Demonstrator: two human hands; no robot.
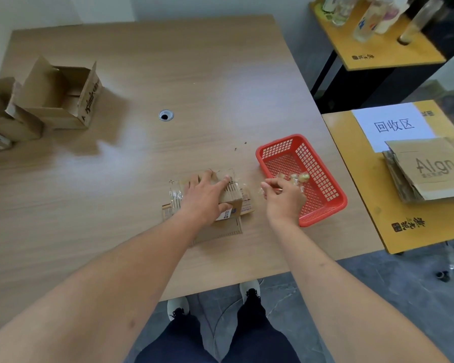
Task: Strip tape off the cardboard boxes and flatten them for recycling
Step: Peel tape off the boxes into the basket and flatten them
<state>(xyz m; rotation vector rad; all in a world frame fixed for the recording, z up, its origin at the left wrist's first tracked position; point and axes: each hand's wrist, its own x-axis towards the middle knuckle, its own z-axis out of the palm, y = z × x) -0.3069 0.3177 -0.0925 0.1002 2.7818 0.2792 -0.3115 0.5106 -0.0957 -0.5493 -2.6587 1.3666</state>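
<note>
A small cardboard box [232, 199] with clear tape peeling off its top lies near the table's front edge. My left hand [202, 197] rests on top of it, fingers spread and thumb curled round its near side. Just to its right, my right hand [282, 196] pinches a crumpled strip of clear tape [270, 188] at the rim of a red plastic basket [325, 208]. Balled-up tape scraps [298, 177] lie inside the basket.
Two open cardboard boxes [60, 96] [4, 115] stand at the table's far left. A cable hole [165, 115] sits mid-table. Flattened cardboard [430, 169] is stacked on a yellow side table [364, 192] under a white sign [393, 127]. Bottles [364, 19] stand on a far shelf.
</note>
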